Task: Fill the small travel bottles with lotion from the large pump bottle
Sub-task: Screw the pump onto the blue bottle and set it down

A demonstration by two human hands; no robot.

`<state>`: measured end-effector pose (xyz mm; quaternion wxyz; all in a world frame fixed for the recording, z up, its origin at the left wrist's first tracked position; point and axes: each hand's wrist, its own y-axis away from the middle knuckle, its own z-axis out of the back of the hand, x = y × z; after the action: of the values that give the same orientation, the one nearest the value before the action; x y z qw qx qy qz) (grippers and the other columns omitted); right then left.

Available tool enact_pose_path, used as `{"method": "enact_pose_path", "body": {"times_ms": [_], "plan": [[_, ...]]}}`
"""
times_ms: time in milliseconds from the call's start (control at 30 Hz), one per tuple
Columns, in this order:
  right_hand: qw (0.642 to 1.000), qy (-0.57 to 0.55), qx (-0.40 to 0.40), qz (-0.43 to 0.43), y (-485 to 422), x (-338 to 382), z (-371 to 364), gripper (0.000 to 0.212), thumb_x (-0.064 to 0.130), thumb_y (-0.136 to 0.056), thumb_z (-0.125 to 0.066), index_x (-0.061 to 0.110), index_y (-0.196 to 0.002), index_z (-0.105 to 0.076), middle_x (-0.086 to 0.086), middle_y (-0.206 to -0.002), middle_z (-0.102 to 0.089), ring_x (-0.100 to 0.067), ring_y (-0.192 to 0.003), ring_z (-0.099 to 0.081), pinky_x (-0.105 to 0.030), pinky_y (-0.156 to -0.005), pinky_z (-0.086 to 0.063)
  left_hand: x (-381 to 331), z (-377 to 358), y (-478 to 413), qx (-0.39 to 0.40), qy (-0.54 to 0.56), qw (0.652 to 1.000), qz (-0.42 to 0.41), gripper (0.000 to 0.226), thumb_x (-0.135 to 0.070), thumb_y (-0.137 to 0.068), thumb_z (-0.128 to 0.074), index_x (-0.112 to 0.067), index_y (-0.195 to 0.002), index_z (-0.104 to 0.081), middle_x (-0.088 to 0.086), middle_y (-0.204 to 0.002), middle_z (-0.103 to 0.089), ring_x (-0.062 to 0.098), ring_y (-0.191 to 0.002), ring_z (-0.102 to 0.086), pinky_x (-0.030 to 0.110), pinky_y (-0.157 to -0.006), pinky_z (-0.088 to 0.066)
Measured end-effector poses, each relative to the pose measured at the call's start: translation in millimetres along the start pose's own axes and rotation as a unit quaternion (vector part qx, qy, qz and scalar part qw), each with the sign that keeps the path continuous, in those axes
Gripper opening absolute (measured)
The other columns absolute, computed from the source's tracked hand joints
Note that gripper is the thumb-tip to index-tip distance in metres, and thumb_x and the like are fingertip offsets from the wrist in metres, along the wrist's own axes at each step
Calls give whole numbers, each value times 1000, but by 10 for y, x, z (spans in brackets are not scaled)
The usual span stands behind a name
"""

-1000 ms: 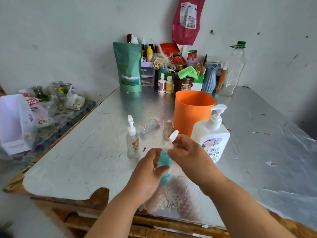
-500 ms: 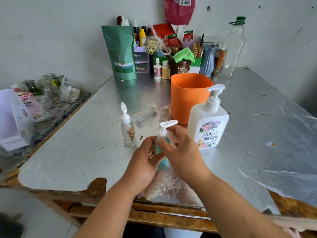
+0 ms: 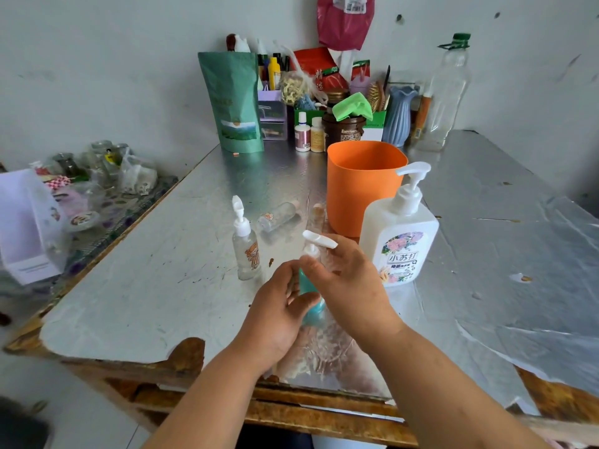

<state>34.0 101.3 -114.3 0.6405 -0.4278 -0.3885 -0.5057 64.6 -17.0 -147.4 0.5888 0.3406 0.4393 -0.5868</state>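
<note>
the white pump top [image 3: 319,238] on the teal travel bottle [image 3: 312,311] has just turned; left hand [image 3: 275,315] grips the bottle at the counter [image 3: 155,286] front, right hand [image 3: 353,280] pinches its collar, probably unscrewing it for filling

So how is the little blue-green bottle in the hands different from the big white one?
The little bottle is far smaller than the big bottle. The little bottle is blue-green; the big bottle is white with a flower label. The little bottle is held by the left hand and right hand; the big bottle stands on the table, unheld. Both have white pump tops.
</note>
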Motion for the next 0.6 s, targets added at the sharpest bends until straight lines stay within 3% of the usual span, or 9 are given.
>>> {"method": "enact_pose_path", "body": {"times_ms": [67,133,200,267,333,400,467,533,600], "plan": [[1000,5,15,-1,-4,20,42,25,35,-85,-68,35,-109,-63,11,-110,-64,-5,-106,-59,-8,-77,-42,15,-3,-11,-2,5,1000,7,36,-21,-94,-60,-34,-125,-49,-25,-112,-62,-18,-102,-55,6,-83,-46],[999,24,17,-15,-35,41,62,19,43,-81,-72,37,-92,-58,11,-107,-62,-5,-103,-57,-5,-69,-37,24,-7,-13,-3,14,1000,11,37,-20,-93,-62,-34,-125,-50,-23,-114,-63,-17,-104,-56,7,-86,-46],[999,41,23,-24,-50,35,57,30,50,-75,-75,38,-88,-52,10,-112,-59,-7,-107,-54,-10,-73,-40,29,-11,-11,-2,14,1000,9,33,-18,-93,-62,-32,-121,-52,-21,-112,-65,-15,-104,-57,8,-87,-47],[999,42,26,-13,-41,9,43,36,51,-74,-75,40,-101,-53,10,-118,-58,-8,-112,-54,-22,-89,-47,31,-15,-9,-3,12,1000,3,30,-17,-93,-61,-31,-118,-53,-20,-110,-66,-14,-103,-58,7,-85,-48],[1000,17,22,3,-30,-5,33,27,45,-80,-72,42,-101,-57,12,-116,-61,-8,-111,-57,-29,-97,-48,38,-14,-15,-8,21,1000,4,32,-16,-93,-62,-32,-119,-52,-19,-110,-66,-12,-105,-59,10,-88,-48],[1000,15,12,4,-25,-2,42,20,43,-80,-73,43,-88,-54,13,-112,-62,-6,-108,-57,-22,-92,-46,45,-19,-21,-9,28,1000,5,36,-16,-92,-63,-36,-120,-50,-20,-112,-66,-12,-106,-59,11,-88,-48],[1000,28,6,-6,-36,-9,47,28,48,-75,-76,40,-86,-51,12,-114,-59,-5,-108,-54,-18,-87,-42,52,-23,-24,-6,20,1000,4,34,-17,-92,-63,-35,-119,-51,-20,-112,-66,-11,-107,-58,11,-88,-48],[1000,19,6,3,-33,-17,38,31,49,-76,-75,39,-96,-55,11,-116,-59,-6,-109,-56,-23,-92,-47,57,-27,-28,-6,8,1000,-5,33,-18,-92,-62,-33,-120,-52,-20,-111,-65,-10,-107,-59,12,-88,-48],[1000,11,-2,26,-32,-14,27,20,42,-82,-72,39,-97,-58,11,-113,-62,-7,-108,-59,-29,-96,-49,62,-22,-28,-7,12,1000,-4,35,-20,-92,-63,-35,-120,-50,-22,-112,-65,-12,-107,-58,10,-87,-48]]}}
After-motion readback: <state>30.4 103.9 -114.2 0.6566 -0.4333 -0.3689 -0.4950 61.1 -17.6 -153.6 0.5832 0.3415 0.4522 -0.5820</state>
